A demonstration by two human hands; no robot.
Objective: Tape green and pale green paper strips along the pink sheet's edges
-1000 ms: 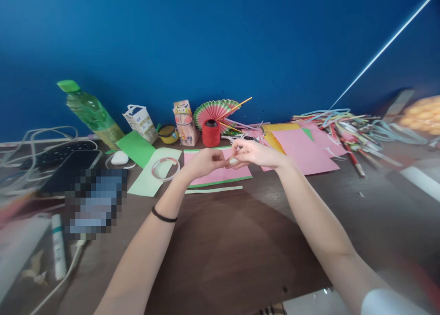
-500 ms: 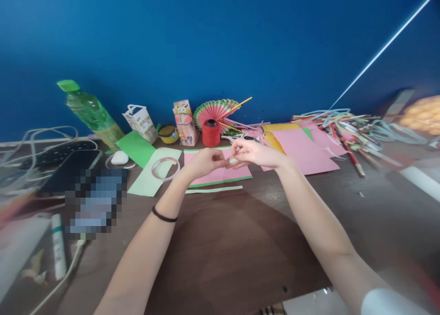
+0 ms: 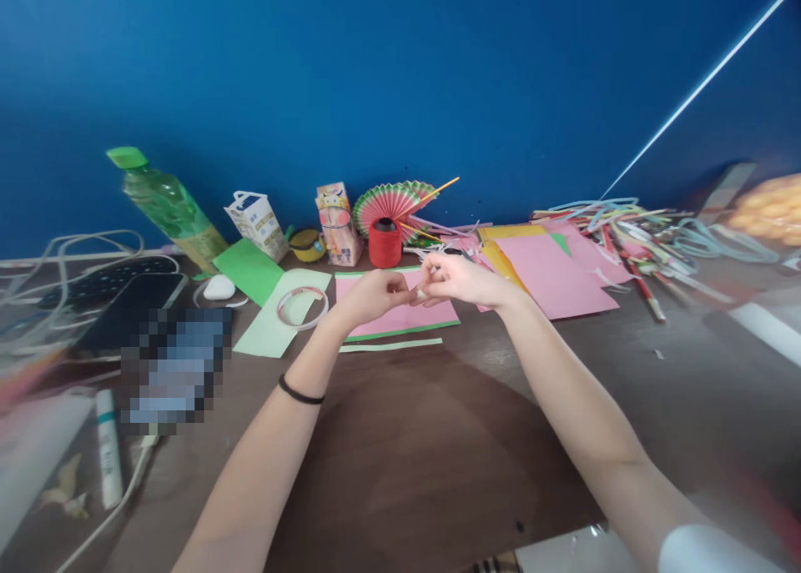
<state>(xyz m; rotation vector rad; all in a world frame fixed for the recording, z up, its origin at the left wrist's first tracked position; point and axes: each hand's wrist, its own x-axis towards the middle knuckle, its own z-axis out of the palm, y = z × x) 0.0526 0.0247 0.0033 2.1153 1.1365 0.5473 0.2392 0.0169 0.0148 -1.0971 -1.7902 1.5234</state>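
My left hand (image 3: 375, 296) and my right hand (image 3: 460, 279) meet fingertip to fingertip above a pink paper sheet with green edges (image 3: 400, 321). Both are closed in a pinch. A tiny whitish bit (image 3: 421, 293) shows between the fingertips; it is too small to name, and the fingers partly cover it. Just in front of the pink sheet lies a narrow pale green paper strip (image 3: 391, 345). Left of my left hand, a roll of tape (image 3: 281, 310) rests on a pale green paper sheet (image 3: 266, 339).
Along the blue wall stand a green bottle (image 3: 168, 206), two cartons, a red thread spool (image 3: 385, 246) and a folded paper fan (image 3: 391, 202). Pink and yellow papers (image 3: 556, 277) and a heap of strips lie right. A phone (image 3: 181, 364), cable and marker (image 3: 108, 452) are left.
My hands stay together in nearly the same place, with only a slight shift of the right fingers. The whitish bit between them now shows less.
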